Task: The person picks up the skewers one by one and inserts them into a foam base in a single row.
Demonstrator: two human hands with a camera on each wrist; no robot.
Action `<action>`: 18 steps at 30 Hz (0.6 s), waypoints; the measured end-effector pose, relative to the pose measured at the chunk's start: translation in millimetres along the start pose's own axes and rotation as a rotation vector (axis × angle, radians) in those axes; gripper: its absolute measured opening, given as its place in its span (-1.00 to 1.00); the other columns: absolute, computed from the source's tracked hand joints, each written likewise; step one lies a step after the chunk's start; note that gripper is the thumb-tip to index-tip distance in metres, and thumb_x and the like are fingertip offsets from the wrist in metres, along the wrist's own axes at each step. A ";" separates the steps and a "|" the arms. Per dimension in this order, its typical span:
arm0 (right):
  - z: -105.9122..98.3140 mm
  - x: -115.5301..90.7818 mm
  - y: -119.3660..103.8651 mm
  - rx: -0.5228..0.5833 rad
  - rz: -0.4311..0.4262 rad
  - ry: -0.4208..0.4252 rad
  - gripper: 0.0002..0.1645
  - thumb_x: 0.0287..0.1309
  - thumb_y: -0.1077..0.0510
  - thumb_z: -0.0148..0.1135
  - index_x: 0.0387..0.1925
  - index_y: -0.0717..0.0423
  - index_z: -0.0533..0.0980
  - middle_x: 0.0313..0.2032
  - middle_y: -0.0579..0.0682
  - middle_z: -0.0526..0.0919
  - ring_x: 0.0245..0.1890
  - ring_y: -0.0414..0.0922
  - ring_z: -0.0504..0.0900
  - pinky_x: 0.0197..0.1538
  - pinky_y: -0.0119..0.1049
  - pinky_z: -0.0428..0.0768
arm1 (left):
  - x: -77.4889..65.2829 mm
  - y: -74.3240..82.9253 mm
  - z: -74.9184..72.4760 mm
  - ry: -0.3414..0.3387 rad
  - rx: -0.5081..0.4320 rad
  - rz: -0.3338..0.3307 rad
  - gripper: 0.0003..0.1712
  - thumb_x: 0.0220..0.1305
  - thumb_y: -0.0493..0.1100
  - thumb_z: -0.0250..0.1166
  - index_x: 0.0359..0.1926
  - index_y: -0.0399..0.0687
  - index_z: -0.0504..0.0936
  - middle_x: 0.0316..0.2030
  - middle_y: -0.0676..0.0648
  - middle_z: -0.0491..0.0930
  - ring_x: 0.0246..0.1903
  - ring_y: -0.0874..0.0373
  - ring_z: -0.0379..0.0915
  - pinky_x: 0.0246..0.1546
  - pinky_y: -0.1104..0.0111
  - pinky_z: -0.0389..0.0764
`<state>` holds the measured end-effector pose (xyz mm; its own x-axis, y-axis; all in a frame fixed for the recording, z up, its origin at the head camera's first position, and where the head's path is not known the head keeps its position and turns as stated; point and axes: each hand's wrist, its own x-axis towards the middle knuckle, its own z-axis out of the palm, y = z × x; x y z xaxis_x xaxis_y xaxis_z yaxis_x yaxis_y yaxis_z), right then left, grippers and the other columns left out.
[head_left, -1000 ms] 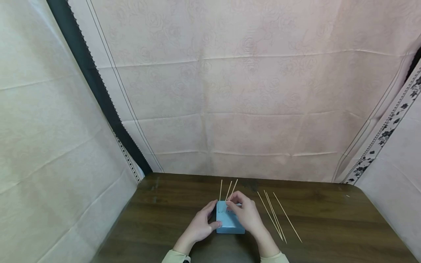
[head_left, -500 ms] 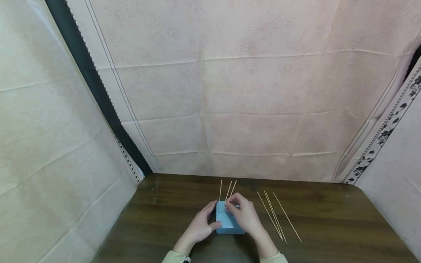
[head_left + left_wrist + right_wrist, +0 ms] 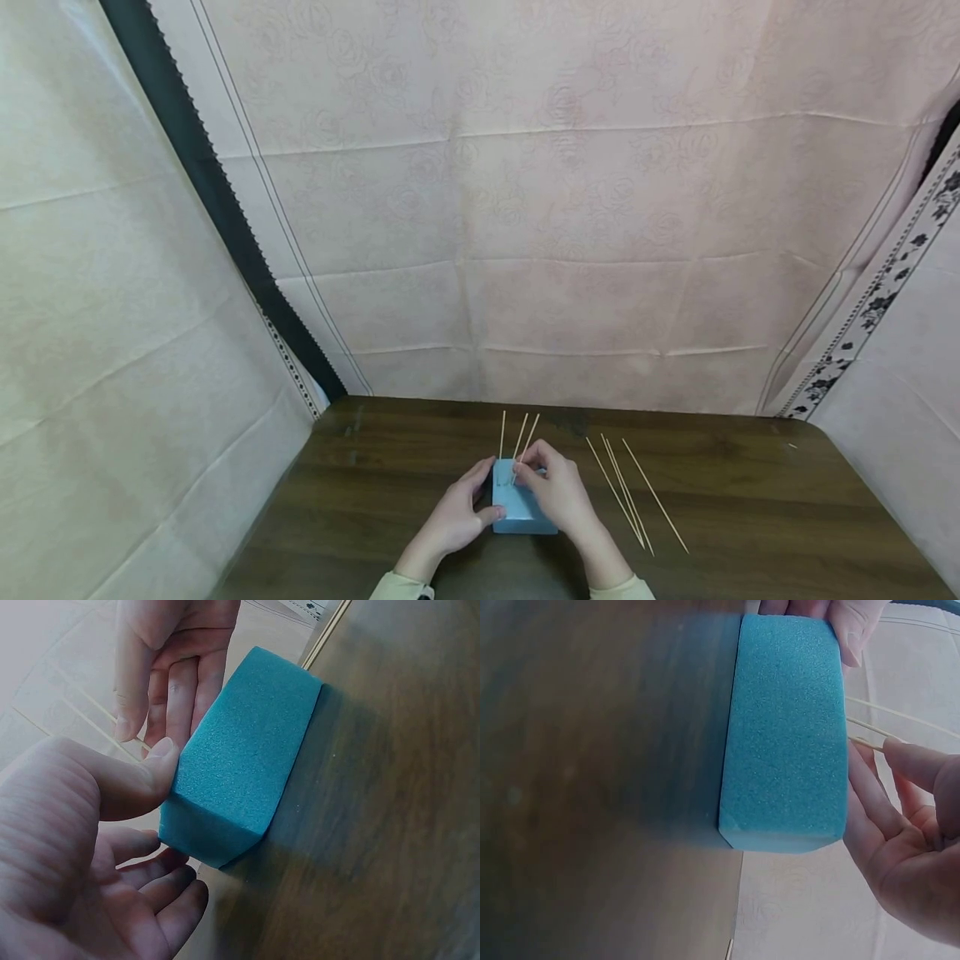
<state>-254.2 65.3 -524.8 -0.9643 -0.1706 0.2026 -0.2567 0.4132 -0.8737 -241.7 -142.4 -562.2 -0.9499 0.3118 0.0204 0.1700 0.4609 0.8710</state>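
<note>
A blue foam block [image 3: 522,515] stands on the table in the head view, with thin wooden skewers rising from its far part. My left hand [image 3: 457,512] grips the block from the left, its thumb at the top edge and fingertips against the side. Between thumb and fingertips, my right hand [image 3: 561,490] pinches a leaning skewer [image 3: 533,430] whose lower end meets the block's top. Two more skewers stand beside it, one at the far left [image 3: 503,433] and one in the middle [image 3: 522,429]. In the right wrist view, the pinched skewer [image 3: 866,744] runs from the block's face to the thumb.
Several loose skewers [image 3: 628,493] lie on the dark wooden table [image 3: 360,492] to the right of the right hand, one [image 3: 655,495] apart from the others. Pale patterned cloth [image 3: 600,208] hangs behind the table and at both sides.
The pinched skewer has sunk slightly and leans a little less to the right, my right hand shifting slightly with it. My left hand and the block keep their place.
</note>
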 end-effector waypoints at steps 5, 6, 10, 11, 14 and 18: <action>0.4 0.2 -0.7 -0.013 -0.011 0.003 -0.88 0.45 0.14 0.39 -0.24 0.01 0.59 -0.36 -0.16 0.75 -0.33 -0.24 0.75 -0.18 -0.21 0.70 | -0.6 1.3 -0.5 0.003 -0.005 -0.007 -0.05 0.41 -0.14 0.48 0.65 -0.23 0.21 0.62 -0.37 0.13 0.54 -0.33 0.18 0.47 -0.20 0.30; 0.4 0.1 -1.1 -0.016 -0.008 0.003 -0.88 0.45 0.14 0.40 -0.24 0.00 0.59 -0.36 -0.16 0.75 -0.33 -0.24 0.75 -0.19 -0.21 0.69 | -0.9 1.1 -0.4 0.003 -0.007 -0.009 -0.05 0.42 -0.14 0.47 0.65 -0.24 0.20 0.62 -0.37 0.13 0.55 -0.32 0.17 0.48 -0.20 0.29; 0.1 0.1 -2.4 -0.026 0.006 -0.004 -0.87 0.45 0.13 0.40 -0.26 0.00 0.59 -0.37 -0.16 0.74 -0.33 -0.21 0.75 -0.18 -0.18 0.67 | -1.4 0.6 0.2 0.002 -0.004 -0.003 -0.05 0.41 -0.16 0.47 0.65 -0.26 0.20 0.62 -0.38 0.12 0.55 -0.33 0.17 0.48 -0.19 0.29; 0.1 0.0 -2.6 -0.025 0.017 -0.007 -0.87 0.45 0.13 0.40 -0.26 0.00 0.59 -0.37 -0.16 0.74 -0.33 -0.20 0.75 -0.17 -0.17 0.67 | -1.5 0.3 0.4 0.001 -0.005 -0.004 -0.05 0.42 -0.16 0.47 0.65 -0.27 0.19 0.62 -0.38 0.12 0.55 -0.33 0.16 0.48 -0.19 0.29; -0.3 0.1 -3.1 -0.025 0.017 -0.018 -0.87 0.46 0.14 0.39 -0.25 0.02 0.58 -0.36 -0.14 0.74 -0.33 -0.18 0.76 -0.16 -0.12 0.69 | -1.5 -0.2 0.6 0.001 -0.003 -0.002 -0.05 0.41 -0.16 0.47 0.65 -0.27 0.20 0.62 -0.39 0.12 0.55 -0.33 0.16 0.48 -0.18 0.29; -0.3 0.7 -3.2 -0.031 0.022 -0.023 -0.87 0.46 0.13 0.39 -0.25 0.03 0.59 -0.37 -0.13 0.74 -0.34 -0.17 0.75 -0.16 -0.10 0.70 | -0.7 -0.1 0.3 -0.001 -0.006 -0.001 -0.05 0.42 -0.16 0.47 0.65 -0.25 0.20 0.62 -0.39 0.11 0.56 -0.32 0.15 0.49 -0.18 0.28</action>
<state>-254.0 64.1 -521.7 -0.9680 -0.1818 0.1729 -0.2378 0.4446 -0.8636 -241.0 -142.5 -562.5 -0.9498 0.3122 0.0189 0.1673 0.4560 0.8741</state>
